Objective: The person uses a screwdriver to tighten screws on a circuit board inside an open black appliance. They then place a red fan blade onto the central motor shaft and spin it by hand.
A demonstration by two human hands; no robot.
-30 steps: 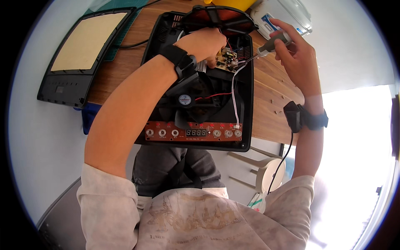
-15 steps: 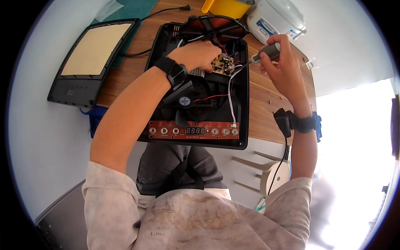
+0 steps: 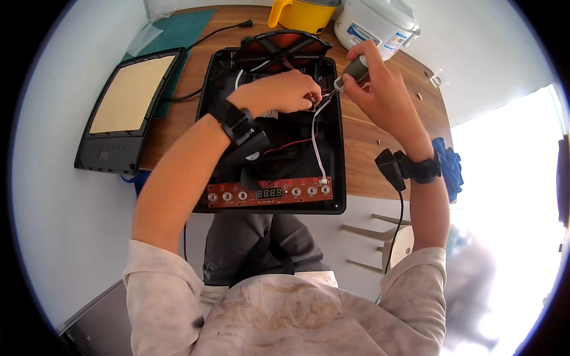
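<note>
The opened black base of an induction cooker (image 3: 340, 160) lies on the table in front of me. My left hand (image 3: 282, 93) reaches into its upper part, fingers pinched together low over the green-brown circuit board, which it mostly covers. What those fingers hold, if anything, is hidden. In my right hand (image 3: 383, 89) is a screwdriver (image 3: 355, 70) with a grey handle, its shaft slanting down to the left toward the pinched fingers. A white ribbon cable (image 3: 316, 145) runs from there to the red-brown control board (image 3: 270, 193). The round coil (image 3: 285, 50) leans at the far edge.
To the left, the cooker's top panel (image 3: 119, 104) rests partly on a green mat (image 3: 178, 35). A yellow pot (image 3: 306, 15) and a white rice cooker (image 3: 380, 24) stand at the back. Small screws (image 3: 379, 142) lie at right; a power cord's plug (image 3: 245, 24) lies behind.
My left hand has moved right over the circuit board and now covers most of it. My right hand has brought the screwdriver left, closer to the left fingers. The whole view has shifted slightly.
</note>
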